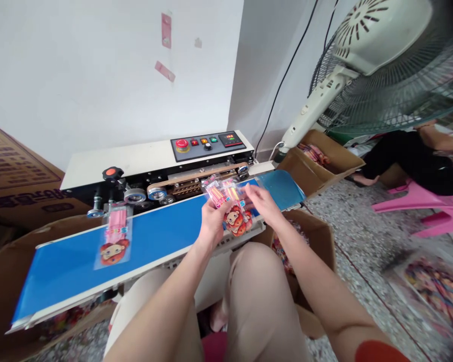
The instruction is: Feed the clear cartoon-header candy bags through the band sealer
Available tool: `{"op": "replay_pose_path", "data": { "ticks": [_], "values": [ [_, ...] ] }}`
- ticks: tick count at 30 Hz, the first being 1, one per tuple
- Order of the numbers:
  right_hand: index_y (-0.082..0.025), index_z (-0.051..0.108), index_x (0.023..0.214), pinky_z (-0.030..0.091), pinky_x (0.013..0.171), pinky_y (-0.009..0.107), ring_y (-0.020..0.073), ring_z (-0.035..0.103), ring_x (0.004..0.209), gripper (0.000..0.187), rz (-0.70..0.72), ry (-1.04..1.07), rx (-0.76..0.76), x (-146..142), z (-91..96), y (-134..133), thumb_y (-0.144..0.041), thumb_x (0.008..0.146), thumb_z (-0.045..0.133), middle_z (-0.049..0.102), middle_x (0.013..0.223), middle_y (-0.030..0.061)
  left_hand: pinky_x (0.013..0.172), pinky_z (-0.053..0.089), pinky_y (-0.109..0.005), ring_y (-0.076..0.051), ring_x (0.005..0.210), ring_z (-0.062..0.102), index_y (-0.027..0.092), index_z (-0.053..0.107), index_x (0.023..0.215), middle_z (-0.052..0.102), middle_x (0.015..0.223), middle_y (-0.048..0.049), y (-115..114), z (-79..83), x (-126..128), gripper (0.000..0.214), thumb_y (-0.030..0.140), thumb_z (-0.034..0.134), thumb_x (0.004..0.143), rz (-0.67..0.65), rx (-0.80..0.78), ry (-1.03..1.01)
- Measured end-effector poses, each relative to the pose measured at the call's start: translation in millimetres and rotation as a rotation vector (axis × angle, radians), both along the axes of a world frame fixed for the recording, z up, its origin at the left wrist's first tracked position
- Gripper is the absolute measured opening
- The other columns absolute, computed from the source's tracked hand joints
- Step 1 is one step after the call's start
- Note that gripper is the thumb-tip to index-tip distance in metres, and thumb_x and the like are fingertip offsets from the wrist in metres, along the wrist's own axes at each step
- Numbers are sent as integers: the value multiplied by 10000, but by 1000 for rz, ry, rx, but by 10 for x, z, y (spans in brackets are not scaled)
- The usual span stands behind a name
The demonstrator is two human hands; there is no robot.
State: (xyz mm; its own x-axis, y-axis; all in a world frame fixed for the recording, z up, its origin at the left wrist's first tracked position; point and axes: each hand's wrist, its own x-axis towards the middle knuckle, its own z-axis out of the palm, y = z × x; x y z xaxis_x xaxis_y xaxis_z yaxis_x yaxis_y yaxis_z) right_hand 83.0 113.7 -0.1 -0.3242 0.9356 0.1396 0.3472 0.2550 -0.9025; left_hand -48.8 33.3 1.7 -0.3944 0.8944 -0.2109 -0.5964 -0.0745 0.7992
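My left hand (pixel 212 221) is closed on small clear plastic packets (pixel 238 221), thumb on top. They overlap, show a cartoon face with red hair, and hold pink and yellow sticks. My right hand (pixel 262 201) is at the packets' right edge, fingers partly stretched out; whether it touches them is hard to tell. Both hands are over the blue conveyor belt (pixel 166 226) of a band sealing machine (pixel 132 156). Farther left on the belt lies another packet (pixel 115 236) with pink sticks, its top edge at the machine's rollers.
A control panel (pixel 209 146) with a red stop button tops the machine. Cardboard boxes (pixel 320 166) with packets stand to the right and below. A large fan (pixel 385 65) leans in at upper right. Beyond are a pink stool (pixel 430 203) and another person's dark-clothed leg (pixel 400 156).
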Motion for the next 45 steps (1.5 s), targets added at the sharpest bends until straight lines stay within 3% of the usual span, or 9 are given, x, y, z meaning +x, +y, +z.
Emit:
{"op": "replay_pose_path", "data": {
  "ticks": [4,7,11,16,22,25,29,37,45],
  "values": [
    [-193,638,848,481,629,269,174,605,688,385,41,247,-214,-26,-80,-320,-568,761,624,671,754,18,643,506,-278,-154,600,644,131,680,830,721,716,-37,-10,32,16,337,240,835,551,-3,-3,-10],
    [-184,631,820,470,623,266,154,584,640,363,-137,303,-169,148,-188,-96,-539,744,634,658,722,8,647,513,-299,-186,639,667,123,676,821,719,716,-64,-31,86,3,360,282,843,545,-32,-44,-27],
    [-184,596,661,431,560,269,161,558,580,351,-298,9,-80,448,-266,539,-528,705,649,619,607,6,671,529,-341,-238,712,699,138,660,872,726,755,-81,-47,115,-35,428,306,855,529,-85,-86,-72],
    [-194,606,622,443,605,286,184,582,615,297,-206,-356,-4,397,-196,902,-467,723,663,623,594,24,641,520,-321,-203,642,677,130,663,805,719,719,-70,-45,110,-19,386,308,866,528,-105,-71,-43],
    [-185,663,991,503,714,317,202,636,789,453,-161,-52,39,113,20,238,-582,829,516,690,894,89,566,511,-285,-161,573,632,130,690,850,726,741,-50,-37,87,33,459,324,887,484,-60,-87,60],
    [-198,671,932,515,679,294,187,642,761,423,92,170,-154,-42,95,-184,-587,798,572,698,883,56,551,506,-261,-147,573,625,133,691,812,722,738,-39,-26,50,53,415,343,876,506,-33,-100,159],
    [-186,652,761,494,632,265,168,612,687,351,-15,250,-132,-151,68,-375,-537,768,636,661,732,21,523,512,-263,-154,551,625,130,682,778,713,717,-42,-29,38,71,413,355,880,494,-91,-78,218],
    [-177,624,772,454,602,258,159,583,643,394,-415,144,31,387,-232,358,-561,781,535,651,719,24,384,444,-232,-164,438,603,160,592,796,625,558,-21,-71,129,26,492,561,785,587,-150,-211,184],
    [-194,681,768,437,657,284,207,628,711,223,-301,-443,107,212,-165,779,-381,802,563,699,732,71,503,519,-303,-176,490,621,179,562,826,642,607,-27,-35,148,7,475,619,668,680,-67,-146,32]
  ]
}}
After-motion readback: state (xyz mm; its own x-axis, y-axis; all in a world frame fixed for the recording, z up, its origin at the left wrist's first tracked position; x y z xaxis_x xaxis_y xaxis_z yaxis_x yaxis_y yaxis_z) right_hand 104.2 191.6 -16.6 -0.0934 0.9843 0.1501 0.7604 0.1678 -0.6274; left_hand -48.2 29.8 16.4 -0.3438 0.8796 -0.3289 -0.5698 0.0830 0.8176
